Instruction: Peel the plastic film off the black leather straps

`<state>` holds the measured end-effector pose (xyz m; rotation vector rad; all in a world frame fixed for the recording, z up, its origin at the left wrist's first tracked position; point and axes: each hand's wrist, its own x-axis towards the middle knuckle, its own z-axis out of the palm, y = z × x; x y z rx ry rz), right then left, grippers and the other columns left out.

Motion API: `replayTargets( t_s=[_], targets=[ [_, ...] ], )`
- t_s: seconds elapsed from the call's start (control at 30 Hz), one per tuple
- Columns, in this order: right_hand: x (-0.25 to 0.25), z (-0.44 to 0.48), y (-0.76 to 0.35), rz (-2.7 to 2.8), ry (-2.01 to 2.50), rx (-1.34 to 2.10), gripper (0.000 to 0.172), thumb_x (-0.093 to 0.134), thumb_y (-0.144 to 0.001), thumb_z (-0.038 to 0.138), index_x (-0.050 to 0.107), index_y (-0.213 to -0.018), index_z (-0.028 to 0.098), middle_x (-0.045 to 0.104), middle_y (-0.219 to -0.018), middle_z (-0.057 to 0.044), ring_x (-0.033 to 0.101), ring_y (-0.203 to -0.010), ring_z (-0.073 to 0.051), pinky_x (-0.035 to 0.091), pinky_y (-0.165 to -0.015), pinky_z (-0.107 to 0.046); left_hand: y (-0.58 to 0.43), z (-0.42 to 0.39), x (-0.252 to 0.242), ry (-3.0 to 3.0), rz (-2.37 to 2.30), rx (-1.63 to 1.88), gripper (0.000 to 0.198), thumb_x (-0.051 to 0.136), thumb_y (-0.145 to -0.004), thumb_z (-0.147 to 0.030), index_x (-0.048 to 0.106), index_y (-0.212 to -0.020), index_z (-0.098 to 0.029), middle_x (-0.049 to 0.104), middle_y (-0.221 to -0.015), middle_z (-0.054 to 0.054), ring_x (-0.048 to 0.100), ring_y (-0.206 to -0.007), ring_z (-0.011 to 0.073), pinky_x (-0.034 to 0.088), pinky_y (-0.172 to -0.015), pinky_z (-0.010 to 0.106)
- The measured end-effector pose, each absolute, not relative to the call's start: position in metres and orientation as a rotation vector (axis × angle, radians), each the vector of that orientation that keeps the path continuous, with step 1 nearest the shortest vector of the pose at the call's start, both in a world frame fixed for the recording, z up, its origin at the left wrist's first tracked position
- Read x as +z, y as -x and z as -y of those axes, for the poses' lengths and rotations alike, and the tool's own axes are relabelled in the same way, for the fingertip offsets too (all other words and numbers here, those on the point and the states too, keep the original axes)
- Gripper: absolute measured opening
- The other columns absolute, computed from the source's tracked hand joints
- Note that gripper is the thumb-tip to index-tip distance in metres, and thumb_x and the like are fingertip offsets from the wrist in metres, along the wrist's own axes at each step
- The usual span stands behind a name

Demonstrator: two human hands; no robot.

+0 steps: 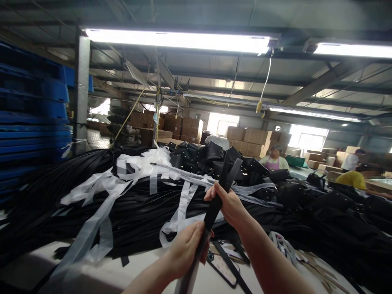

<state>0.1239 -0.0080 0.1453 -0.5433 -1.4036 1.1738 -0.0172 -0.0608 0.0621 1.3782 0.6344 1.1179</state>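
A flat black strap (213, 213) slants up and away from me above the table, its far end parting into two tips. My left hand (186, 247) is closed around its lower part, with the thumb lying along it. Further up, my right hand (228, 202) pinches the same strap between thumb and fingers. Behind my hands a long heap of black straps (137, 212) spreads across the table, with translucent white strips (104, 222) tangled over it. Below the strap, a phone (223, 269) lies on the white table top, partly covered by another black strip.
Black pieces with metal studs (214, 153) are piled behind the straps. Blue crates (33, 122) stand stacked at left beside a metal post (81, 90). Cardboard boxes (248, 136) fill the background. A person in a pink apron (274, 163) and others are at the right.
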Motion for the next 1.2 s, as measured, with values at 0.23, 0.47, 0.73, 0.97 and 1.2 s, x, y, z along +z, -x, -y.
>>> replayTargets(
  t_s=[0.23, 0.47, 0.73, 0.97, 1.2],
  targets=[
    [0.153, 0.036, -0.108, 1.634, 0.629, 1.250, 0.047, 0.058, -0.085, 0.062, 0.069, -0.080, 0.017, 0.065, -0.065, -0.002, 0.047, -0.043, -0.011, 0.036, -0.041, -0.024, 0.017, 0.055, 0.118, -1.499, -0.635, 1.163, 0.065, 0.045, -0.081, -0.079, 0.055, -0.071, -0.015, 0.052, -0.051, 0.001, 0.048, -0.042, 0.0115, 0.038, -0.042, 0.022],
    [0.196, 0.019, -0.141, 1.262, 0.430, 1.225, 0.035, 0.075, -0.076, 0.052, 0.066, -0.075, 0.018, 0.067, -0.069, -0.002, 0.062, -0.069, -0.015, 0.051, -0.074, -0.028, 0.017, 0.066, 0.099, -1.516, -0.626, 0.908, 0.066, 0.044, -0.081, -0.079, 0.055, -0.086, -0.015, 0.050, -0.050, -0.003, 0.046, -0.040, 0.0103, 0.033, -0.040, 0.020],
    [0.224, 0.022, -0.145, 1.438, 0.474, 1.091, 0.041, 0.070, -0.079, 0.057, 0.059, -0.073, 0.018, 0.069, -0.063, -0.004, 0.063, -0.061, -0.016, 0.047, -0.064, -0.027, 0.019, 0.059, 0.114, -1.556, -0.549, 1.003, 0.061, 0.044, -0.086, -0.073, 0.057, -0.090, -0.013, 0.053, -0.050, -0.002, 0.047, -0.041, 0.0101, 0.033, -0.042, 0.020],
    [0.230, 0.030, -0.126, 1.421, 0.414, 1.066, 0.044, 0.064, -0.082, 0.062, 0.054, -0.072, 0.020, 0.074, -0.069, -0.006, 0.069, -0.069, -0.019, 0.052, -0.073, -0.030, 0.010, 0.047, 0.152, -1.404, -0.474, 1.153, 0.053, 0.052, -0.086, -0.067, 0.061, -0.084, -0.015, 0.046, -0.050, -0.005, 0.034, -0.034, 0.0057, 0.025, -0.033, 0.016],
    [0.240, 0.036, -0.140, 1.408, 0.431, 1.112, 0.043, 0.070, -0.078, 0.059, 0.054, -0.069, 0.020, 0.072, -0.063, -0.004, 0.069, -0.063, -0.018, 0.053, -0.067, -0.028, 0.015, 0.047, 0.135, -1.233, -0.318, 0.864, 0.063, 0.049, -0.088, -0.066, 0.065, -0.105, -0.008, 0.070, -0.088, 0.015, 0.068, -0.075, 0.0224, 0.055, -0.069, 0.033]
  ],
)
